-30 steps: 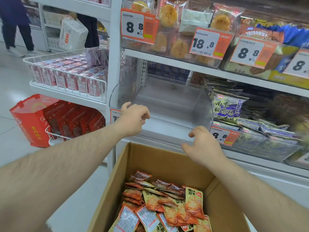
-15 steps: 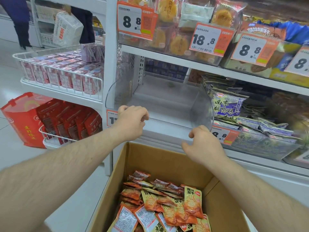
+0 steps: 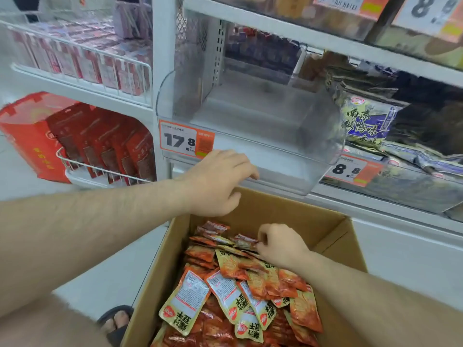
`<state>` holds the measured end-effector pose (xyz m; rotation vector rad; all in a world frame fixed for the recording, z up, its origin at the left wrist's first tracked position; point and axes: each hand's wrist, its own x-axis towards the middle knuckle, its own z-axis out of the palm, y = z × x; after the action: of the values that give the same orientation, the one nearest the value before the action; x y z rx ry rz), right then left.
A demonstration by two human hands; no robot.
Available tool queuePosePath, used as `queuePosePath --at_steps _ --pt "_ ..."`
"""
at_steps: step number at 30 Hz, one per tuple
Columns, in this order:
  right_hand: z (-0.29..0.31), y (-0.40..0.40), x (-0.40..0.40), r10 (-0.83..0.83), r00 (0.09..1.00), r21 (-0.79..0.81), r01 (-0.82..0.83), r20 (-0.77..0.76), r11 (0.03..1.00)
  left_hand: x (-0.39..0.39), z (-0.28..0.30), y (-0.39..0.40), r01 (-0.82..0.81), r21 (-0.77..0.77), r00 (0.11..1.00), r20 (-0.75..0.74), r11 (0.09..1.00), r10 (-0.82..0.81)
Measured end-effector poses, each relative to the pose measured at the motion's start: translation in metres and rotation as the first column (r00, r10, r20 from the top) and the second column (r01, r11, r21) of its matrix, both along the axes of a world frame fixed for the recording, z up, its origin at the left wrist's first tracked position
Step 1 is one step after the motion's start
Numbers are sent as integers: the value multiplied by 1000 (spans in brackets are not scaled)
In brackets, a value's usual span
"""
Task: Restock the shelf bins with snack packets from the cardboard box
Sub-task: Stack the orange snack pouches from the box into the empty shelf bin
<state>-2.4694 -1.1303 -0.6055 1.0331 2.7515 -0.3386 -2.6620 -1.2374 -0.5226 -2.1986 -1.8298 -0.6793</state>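
Note:
An open cardboard box [image 3: 325, 231] stands below the shelf, with several orange and yellow snack packets [image 3: 225, 291] piled inside. Above it sits a clear plastic shelf bin [image 3: 275, 159] with nothing in it. My right hand [image 3: 278, 246] is down in the box at the far end of the pile, its fingers curled and pinching a small packet [image 3: 244, 240]. Over the box's far left corner, just under the bin's front, hovers my left hand [image 3: 215, 184]. Its fingers are loosely bent and hold nothing.
A 17.8 price tag [image 3: 186, 140] hangs on the bin's left front. The bin to the right holds green and purple packets [image 3: 368, 121]. Wire baskets of red boxes [image 3: 105, 146] and pink packs [image 3: 75, 56] stand at left. My sandalled foot [image 3: 116, 321] is beside the box.
Both hands have left the bin's front edge. The right hand dropped into the box onto the packets, and the left hand lowered to the box's rim. The camera tilted downward.

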Motion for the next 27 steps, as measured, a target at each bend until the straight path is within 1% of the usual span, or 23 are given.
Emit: queuePosePath --at_steps 1,2,3,4,5,6,7,9,10,11,13,15,16,17,20,23,25,27 --pt "-22 2 -3 -20 994 -48 25 109 999 2 -8 -1 -39 -116 993 106 992 51" --pt "-43 1 -6 -49 982 -68 62 185 996 3 -16 -1 -93 -251 963 223 964 151" --pt "-61 -1 -9 -93 974 -81 111 206 991 4 -23 -1 -128 -393 899 342 910 274" --pt "-79 -4 -11 -151 970 -109 174 189 979 4 -30 0 -119 -503 802 459 856 382" --pt "-94 -6 -14 -221 962 -147 245 162 958 4 -37 0 -93 -577 688 552 812 471" --pt "-106 -8 -18 -284 949 -189 306 138 933 3 -45 -1 -72 -622 589 604 780 537" --pt "-115 -8 -23 -340 933 -229 360 120 905 1 -52 -2 -66 -656 520 620 752 587" --pt "-125 -3 -33 -446 891 -288 449 80 846 -2 -65 -5 -56 -713 425 617 699 663" --pt "-126 -1 -36 -476 877 -285 475 72 833 -2 -71 -6 -42 -736 376 615 676 693" --pt "-126 -1 -37 -477 876 -257 477 66 840 0 -75 -8 -18 -758 324 612 652 721" --pt "-118 -2 -38 -403 915 -131 404 29 906 7 -82 -9 58 -806 215 587 589 781" --pt "-106 -1 -35 -261 965 12 262 -37 965 15 -86 -9 169 -839 120 538 517 834" --pt "-100 0 -34 -197 978 58 201 -60 978 18 -88 -9 221 -847 93 513 484 853" --pt "-94 1 -31 -163 985 79 166 -52 983 20 -89 -9 261 -848 86 496 461 864" --pt "-89 2 -25 -173 983 49 171 56 984 28 -84 -7 315 -843 93 485 437 869" --pt "-106 -4 -24 -300 936 -51 314 184 948 33 -79 -3 320 -830 57 499 457 865" --pt "-119 -2 -28 -405 896 -150 433 183 889 33 -80 -2 317 -825 30 501 467 865" --pt "-122 1 -31 -446 881 -154 468 157 870 31 -84 -4 308 -836 23 484 454 875"
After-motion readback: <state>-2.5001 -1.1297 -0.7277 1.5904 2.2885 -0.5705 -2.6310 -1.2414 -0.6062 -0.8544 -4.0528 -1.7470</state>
